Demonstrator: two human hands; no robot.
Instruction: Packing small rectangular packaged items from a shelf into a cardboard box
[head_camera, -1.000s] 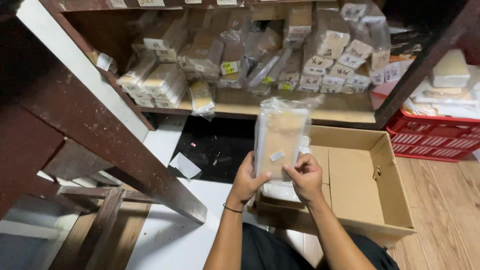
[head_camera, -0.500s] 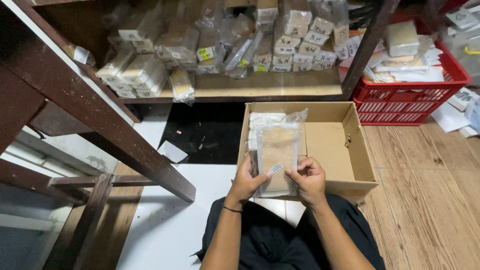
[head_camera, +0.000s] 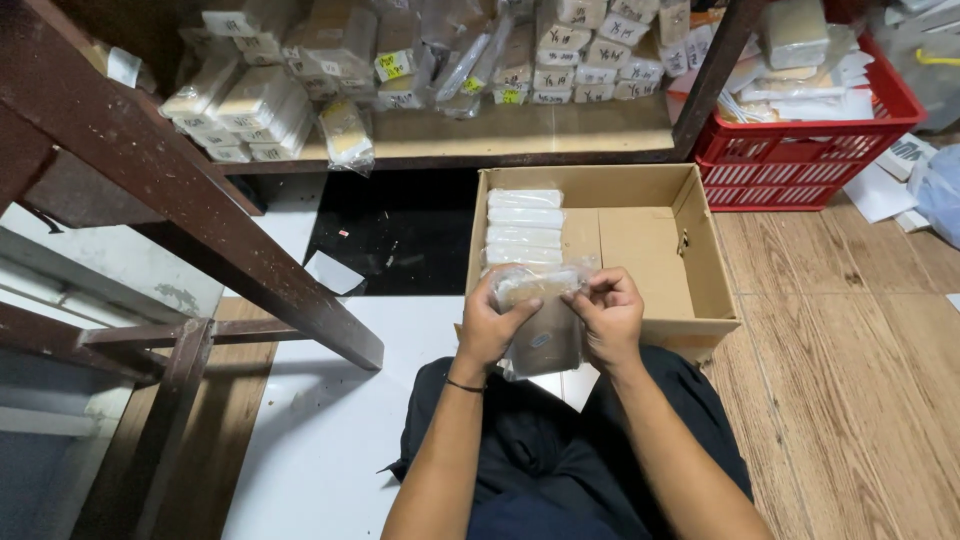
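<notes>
Gripping a clear plastic packet (head_camera: 540, 330) of tan flat pieces from either side, the left hand (head_camera: 490, 330) and the right hand (head_camera: 607, 322) are both closed around it, thumbs across its front and fingers curled at its upper edge, where the loose plastic bunches; this two-sided hold keeps the packet upright and its small label turned toward the person. The packet sits over the person's lap, just in front of the near wall of an open cardboard box (head_camera: 700, 250), close enough that it overlaps the box's near left corner. A thin dark band circles the left wrist. Inside the box, four white wrapped packets (head_camera: 524, 225) lie in a row along the left wall, stacked edge to edge from the far side toward the near one, which leaves the right half of the box floor bare. Beyond the box, a low wooden shelf (head_camera: 560, 135) holds many similar wrapped bundles, too crowded to count. To the right stands one red plastic crate (head_camera: 800, 165) with more packets in it, on the wooden floor.
</notes>
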